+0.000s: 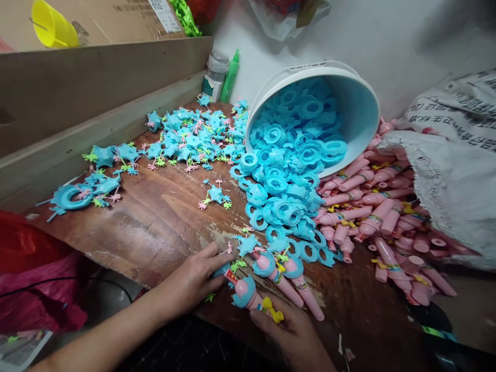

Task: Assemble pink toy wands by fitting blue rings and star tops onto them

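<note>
worn brown wooden table [155,227], tipped white bucket [362,103] spilling blue plastic rings [289,170], heap of blue star pieces [194,137] toward the back, pink toy handles [368,206] at right, three assembled pink toys [271,279] at the near edge

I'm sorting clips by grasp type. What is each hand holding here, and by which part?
The right hand grips a pink toy by its pink handle, near the yellow piece. The left hand rests flat on the table, holding nothing.

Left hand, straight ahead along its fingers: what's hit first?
Probably the blue star piece just past the left hand, then the blue ring pile; depth is unclear.
</note>
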### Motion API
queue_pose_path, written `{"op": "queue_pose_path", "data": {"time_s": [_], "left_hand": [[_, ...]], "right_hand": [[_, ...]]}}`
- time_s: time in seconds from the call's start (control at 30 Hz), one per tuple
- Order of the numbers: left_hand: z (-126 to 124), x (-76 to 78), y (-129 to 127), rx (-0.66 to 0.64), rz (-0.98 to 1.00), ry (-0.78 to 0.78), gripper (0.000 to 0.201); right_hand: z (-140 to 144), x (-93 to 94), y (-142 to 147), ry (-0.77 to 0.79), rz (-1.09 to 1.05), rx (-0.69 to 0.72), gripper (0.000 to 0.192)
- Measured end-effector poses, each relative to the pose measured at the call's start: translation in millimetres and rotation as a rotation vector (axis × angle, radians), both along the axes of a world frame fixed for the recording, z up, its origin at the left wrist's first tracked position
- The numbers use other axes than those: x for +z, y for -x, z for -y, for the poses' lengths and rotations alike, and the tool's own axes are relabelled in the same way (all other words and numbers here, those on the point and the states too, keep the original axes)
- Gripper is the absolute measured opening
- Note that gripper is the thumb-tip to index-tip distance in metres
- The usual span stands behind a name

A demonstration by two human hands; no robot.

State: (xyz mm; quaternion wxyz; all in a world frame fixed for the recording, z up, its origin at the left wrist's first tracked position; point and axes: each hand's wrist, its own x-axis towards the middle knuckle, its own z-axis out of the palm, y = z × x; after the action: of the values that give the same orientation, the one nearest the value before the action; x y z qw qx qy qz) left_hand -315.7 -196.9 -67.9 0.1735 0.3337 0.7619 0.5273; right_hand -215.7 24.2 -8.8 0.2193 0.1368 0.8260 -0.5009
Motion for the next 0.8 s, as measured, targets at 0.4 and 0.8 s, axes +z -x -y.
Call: {"op": "queue_pose_path", "data": {"time_s": [0.4,0.8], "left_hand": [[-0.3,-3.4,3.0,-0.023,0.008,-0.015,0.052],[13.9,5.2,2.9,0.151,0.155,-0.225,0.052]], "right_hand": [[27.9,50.5,30.6,-0.911,-0.17,0.489,0.023],[-14.4,24.1,-6.6,-0.945,-0.567,0.334,0.032]]}}
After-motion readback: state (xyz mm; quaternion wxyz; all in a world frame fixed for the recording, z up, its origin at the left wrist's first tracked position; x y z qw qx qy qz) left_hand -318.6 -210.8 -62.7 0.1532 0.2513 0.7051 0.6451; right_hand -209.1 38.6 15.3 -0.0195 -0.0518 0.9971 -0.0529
